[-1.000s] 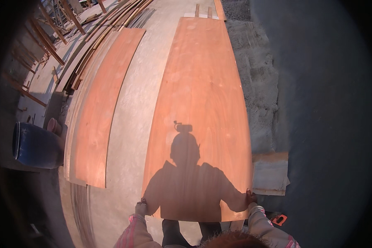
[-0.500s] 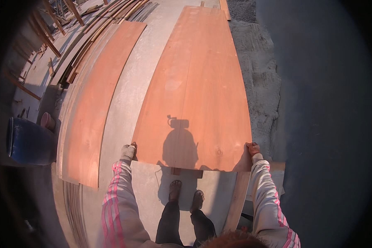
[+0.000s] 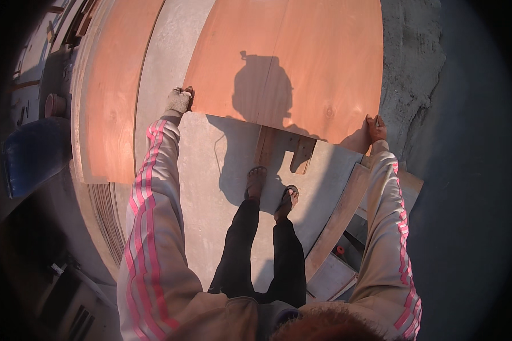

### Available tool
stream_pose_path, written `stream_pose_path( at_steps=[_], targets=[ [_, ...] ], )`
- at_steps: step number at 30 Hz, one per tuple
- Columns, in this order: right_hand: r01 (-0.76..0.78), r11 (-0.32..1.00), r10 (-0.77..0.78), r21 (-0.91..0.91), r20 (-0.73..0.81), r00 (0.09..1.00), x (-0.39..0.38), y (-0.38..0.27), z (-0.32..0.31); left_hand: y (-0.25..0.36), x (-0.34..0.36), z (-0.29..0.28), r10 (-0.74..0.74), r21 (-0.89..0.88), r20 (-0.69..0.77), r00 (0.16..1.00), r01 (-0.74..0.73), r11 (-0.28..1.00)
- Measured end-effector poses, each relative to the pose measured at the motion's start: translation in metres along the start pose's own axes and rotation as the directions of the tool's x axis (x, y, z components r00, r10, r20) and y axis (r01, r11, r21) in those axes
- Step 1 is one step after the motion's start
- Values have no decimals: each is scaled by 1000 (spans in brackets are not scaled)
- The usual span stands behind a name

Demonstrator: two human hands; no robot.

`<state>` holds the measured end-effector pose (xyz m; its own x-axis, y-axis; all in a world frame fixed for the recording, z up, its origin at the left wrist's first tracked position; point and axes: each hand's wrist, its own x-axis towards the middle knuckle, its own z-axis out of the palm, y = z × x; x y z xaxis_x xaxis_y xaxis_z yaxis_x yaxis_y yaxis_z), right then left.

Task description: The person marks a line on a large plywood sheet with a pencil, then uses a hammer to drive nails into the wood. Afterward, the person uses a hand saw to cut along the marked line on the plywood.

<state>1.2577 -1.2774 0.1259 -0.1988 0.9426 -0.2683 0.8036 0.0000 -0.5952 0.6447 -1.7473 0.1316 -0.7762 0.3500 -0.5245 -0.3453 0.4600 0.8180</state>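
On the concrete deck (image 3: 222, 170), two plywood sheets, left hand (image 3: 178, 102) and right hand (image 3: 375, 128) gripping one sheet (image 3: 290, 62)

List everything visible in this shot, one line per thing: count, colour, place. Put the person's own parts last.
plywood sheet: one, reddish orange, centre top, near edge lifted and held at both corners.
second plywood sheet: one, reddish orange, lying flat to the left.
concrete slab: one, grey, under the feet and between the sheets.
wooden planks: a few, pale brown, lower right of the slab.
blue barrel: one, blue, far left.
round reddish-brown object: one, above the barrel; kind unclear.
rough ground: grey, upper right.
feet: two, in sandals, on the slab, black trousers above.
left hand: gloved, pale, gripping the sheet's left corner.
right hand: bare, gripping the sheet's right corner.
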Motion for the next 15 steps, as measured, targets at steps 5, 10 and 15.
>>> stream_pose_path(
  at_steps=[5,10,15],
  targets=[
    [-176,971,160,162,108,981,-5,18,-34,-17,-32,48,-50,287,30,998,40,957],
    [-120,993,119,10,60,991,-8,-2,-25,1,-38,37,94,530,-94,991,-30,847],
    [-217,974,219,-67,22,976,34,-66,-40,75,-7,46,3,347,14,1000,-8,938]
  ],
)
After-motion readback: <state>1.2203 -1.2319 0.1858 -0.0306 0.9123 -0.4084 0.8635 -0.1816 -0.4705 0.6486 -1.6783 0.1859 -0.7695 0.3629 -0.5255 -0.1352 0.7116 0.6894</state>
